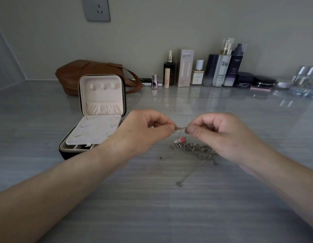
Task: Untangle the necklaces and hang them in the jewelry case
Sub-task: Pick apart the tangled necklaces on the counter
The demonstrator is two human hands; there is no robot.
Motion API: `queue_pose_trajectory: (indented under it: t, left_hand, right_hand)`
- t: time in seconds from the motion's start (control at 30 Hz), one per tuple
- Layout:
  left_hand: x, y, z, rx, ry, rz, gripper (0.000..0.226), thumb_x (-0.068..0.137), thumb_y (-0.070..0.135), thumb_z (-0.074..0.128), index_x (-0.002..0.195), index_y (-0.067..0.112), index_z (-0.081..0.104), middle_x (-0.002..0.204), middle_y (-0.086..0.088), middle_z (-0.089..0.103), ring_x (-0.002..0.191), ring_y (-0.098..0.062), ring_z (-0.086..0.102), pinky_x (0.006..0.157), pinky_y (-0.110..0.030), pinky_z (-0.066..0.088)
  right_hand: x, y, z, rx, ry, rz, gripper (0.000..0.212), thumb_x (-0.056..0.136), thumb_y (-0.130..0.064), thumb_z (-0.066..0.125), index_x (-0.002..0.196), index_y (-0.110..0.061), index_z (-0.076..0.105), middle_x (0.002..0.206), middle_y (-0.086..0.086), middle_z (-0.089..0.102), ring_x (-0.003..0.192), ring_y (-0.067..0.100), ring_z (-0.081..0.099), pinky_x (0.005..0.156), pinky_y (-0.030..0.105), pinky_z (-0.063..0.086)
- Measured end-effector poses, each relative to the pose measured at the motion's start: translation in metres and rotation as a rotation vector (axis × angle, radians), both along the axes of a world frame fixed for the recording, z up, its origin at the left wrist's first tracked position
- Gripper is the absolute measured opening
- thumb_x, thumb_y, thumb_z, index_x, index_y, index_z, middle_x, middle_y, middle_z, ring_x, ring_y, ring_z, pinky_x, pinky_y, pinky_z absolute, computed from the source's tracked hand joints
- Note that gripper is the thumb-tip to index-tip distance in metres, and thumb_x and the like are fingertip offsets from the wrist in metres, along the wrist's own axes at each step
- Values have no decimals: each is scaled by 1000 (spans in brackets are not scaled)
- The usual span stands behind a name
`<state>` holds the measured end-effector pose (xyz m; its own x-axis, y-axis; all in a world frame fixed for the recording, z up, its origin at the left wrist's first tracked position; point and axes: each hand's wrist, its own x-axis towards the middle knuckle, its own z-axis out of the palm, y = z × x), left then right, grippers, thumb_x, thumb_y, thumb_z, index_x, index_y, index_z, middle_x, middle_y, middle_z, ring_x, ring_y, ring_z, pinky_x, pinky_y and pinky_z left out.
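Necklaces (190, 148) — knot pinched between both hands (180, 128)

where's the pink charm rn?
Head view, centre: the pink charm sits just below the chain pinched between the left hand and right hand, by the silver chain pile's left end, right of the open jewelry case.

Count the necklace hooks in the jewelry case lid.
3, in a row near the top of the upright lid: left hook, middle hook, right hook. All bare; none seems hidden.
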<state>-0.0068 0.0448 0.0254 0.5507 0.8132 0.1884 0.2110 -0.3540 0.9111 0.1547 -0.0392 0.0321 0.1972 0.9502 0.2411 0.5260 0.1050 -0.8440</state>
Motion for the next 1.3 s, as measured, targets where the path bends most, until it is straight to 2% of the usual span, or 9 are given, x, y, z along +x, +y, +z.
queue_pose_trajectory:
  t: [0.13, 0.23, 0.47, 0.57, 0.73, 0.87, 1.0, 1.13, 1.3]
  left_hand:
    - [1, 0, 0, 17, 25, 4, 10, 83, 22, 67, 76, 27, 72, 43, 16, 45, 41, -1, 34, 43, -14, 29]
    - [0, 0, -1, 16, 25, 9, 10, 82, 22, 68, 74, 27, 72, 44, 16, 44, 42, -2, 33, 43, -15, 29]
    - [0, -1, 3, -52, -31, 24, 13, 86, 21, 64, 74, 18, 70, 43, 12, 47, 37, -3, 32, 41, -15, 27]
    - [-1, -3, 5, -78, -30, 4, 20, 91, 20, 58, 77, 10, 68, 53, 3, 59, 38, -10, 30, 42, -17, 24]
    - [-2, -6, 8, -93, 2, -51, 21, 95, 23, 51, 84, 13, 64, 66, -2, 71, 32, -10, 36, 39, -17, 30]
    - [-3, -8, 8, -130, 9, -70, 21, 96, 26, 48, 86, 15, 63, 70, -4, 72, 31, -11, 41, 38, -16, 34]
    - [-3, -7, 7, -212, -12, -109, 24, 96, 27, 47, 84, 14, 64, 71, -7, 72, 30, -11, 41, 37, -15, 33]
    - [-3, -7, 6, -282, -49, -173, 26, 94, 30, 46, 83, 14, 63, 72, -8, 71, 29, -10, 37, 36, -16, 32]
    - [-3, -6, 9, -241, -56, -182, 26, 90, 33, 48, 82, 13, 62, 70, -7, 70, 26, -8, 30, 34, -15, 25]
  right_hand:
    - [2, 2, -2, 40, 16, -44, 11, 84, -24, 67, 76, -18, 71, 82, 26, 64, 61, 13, 47, 56, 24, 37]
    - [3, 3, -3, 69, 34, -67, 11, 84, -21, 67, 75, -16, 71, 77, 28, 60, 58, 12, 44, 51, 21, 35]
    - [3, 3, -2, 87, 48, -64, 10, 84, -18, 67, 76, -15, 71, 60, 1, 54, 48, 3, 39, 44, 10, 31]
    - [2, 2, -2, 83, 51, -48, 10, 84, -19, 67, 76, -15, 71, 56, -3, 53, 44, 0, 38, 43, 10, 30]
    - [2, 2, -4, 50, 38, 9, 10, 84, -23, 66, 77, -18, 71, 50, -13, 54, 44, -1, 41, 46, 13, 34]
    - [0, 0, -4, -67, 22, 95, 4, 83, -27, 67, 83, -24, 70, 49, -12, 57, 43, -1, 45, 47, 16, 37]
    - [-1, 0, -5, -135, -2, 168, 9, 78, -28, 70, 86, -27, 73, 75, 5, 68, 61, 2, 58, 58, 16, 43]
    - [-1, -1, -1, -188, 87, 242, 12, 86, -13, 60, 84, -19, 70, 44, -17, 50, 42, -4, 48, 43, 7, 34]
    - [-3, 0, -2, -219, 45, 301, 9, 78, -16, 68, 79, -22, 74, 53, -8, 45, 48, 1, 41, 48, 9, 34]
